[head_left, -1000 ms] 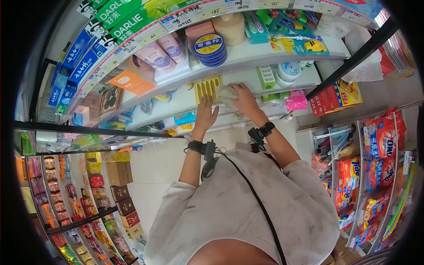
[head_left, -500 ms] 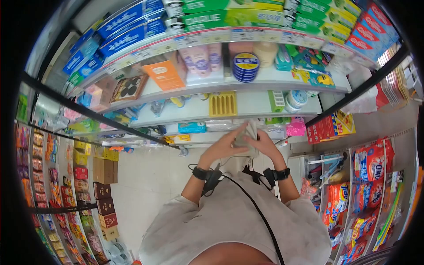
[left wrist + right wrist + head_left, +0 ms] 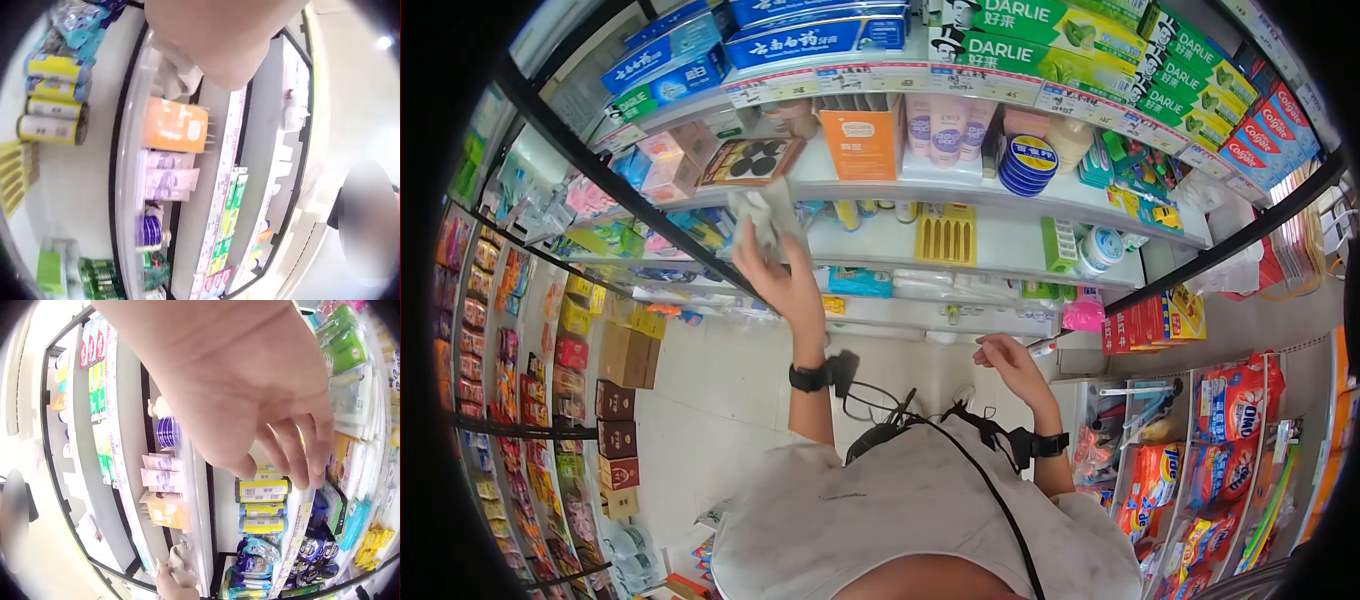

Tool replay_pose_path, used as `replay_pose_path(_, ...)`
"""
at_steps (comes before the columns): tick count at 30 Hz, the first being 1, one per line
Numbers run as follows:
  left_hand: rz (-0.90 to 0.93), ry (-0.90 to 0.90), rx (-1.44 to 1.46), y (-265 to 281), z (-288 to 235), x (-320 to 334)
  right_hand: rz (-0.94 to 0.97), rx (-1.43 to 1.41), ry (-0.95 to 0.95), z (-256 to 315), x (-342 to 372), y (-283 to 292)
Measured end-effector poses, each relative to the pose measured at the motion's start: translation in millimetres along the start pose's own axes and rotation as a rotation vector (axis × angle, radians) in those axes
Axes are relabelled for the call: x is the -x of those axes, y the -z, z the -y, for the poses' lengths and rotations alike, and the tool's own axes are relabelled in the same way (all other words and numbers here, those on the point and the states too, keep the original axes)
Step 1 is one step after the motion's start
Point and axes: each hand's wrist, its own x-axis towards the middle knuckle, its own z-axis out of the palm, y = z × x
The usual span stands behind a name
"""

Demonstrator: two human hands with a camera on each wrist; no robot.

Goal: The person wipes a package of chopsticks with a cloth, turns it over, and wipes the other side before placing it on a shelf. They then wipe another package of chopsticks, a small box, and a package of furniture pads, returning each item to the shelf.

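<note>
My left hand (image 3: 775, 275) grips a crumpled greyish-white cloth (image 3: 762, 212) at the left part of the shelf unit. The cloth overlaps the front edge of the middle shelf, just below a framed box with dark round pieces (image 3: 755, 160). In the left wrist view, the cloth (image 3: 178, 78) shows beyond the hand, near an orange box (image 3: 178, 127). My right hand (image 3: 1012, 362) hangs in front of the lower shelves with loosely curled fingers and holds nothing. A yellow slotted tray (image 3: 946, 235) lies on the shelf between the two hands.
Toothpaste boxes (image 3: 1040, 50) line the upper shelf. Pink tubes (image 3: 947, 130) and stacked blue tins (image 3: 1028, 165) stand on the shelf below. A black post (image 3: 630, 200) slants close to my left hand. Detergent bags (image 3: 1240, 400) hang at right, snack racks (image 3: 510, 380) at left.
The cloth was in my right hand beside the yellow tray, then between both hands in front of the shelf. Now my left hand has carried it leftward, and my right hand has let go.
</note>
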Motion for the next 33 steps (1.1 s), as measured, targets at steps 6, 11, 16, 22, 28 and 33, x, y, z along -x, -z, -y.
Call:
replay_pose_path(6, 0.243, -0.322, -0.24, -31, 17, -57, 0.044, 0.146, 0.075, 13, 1, -13)
replay_pose_path(11, 0.544, -0.253, -0.232, -51, 61, -68, 0.014, 0.213, 0.075, 18, 21, -7)
replay_pose_path(16, 0.532, -0.322, -0.384, -49, 50, -72, -0.076, 0.113, 0.031, -4, 40, 13)
replay_pose_path(22, 0.675, -0.411, -0.424, -45, 53, -85, -0.143, 0.18, 0.034, -3, 55, 25)
replay_pose_path(28, 0.437, -0.354, -0.496, -29, 27, -66, -0.209, 0.214, 0.084, 13, 74, 55)
replay_pose_path(33, 0.229, -0.286, -0.456, -29, 6, -44, -0.303, 0.175, 0.145, 10, 90, 112)
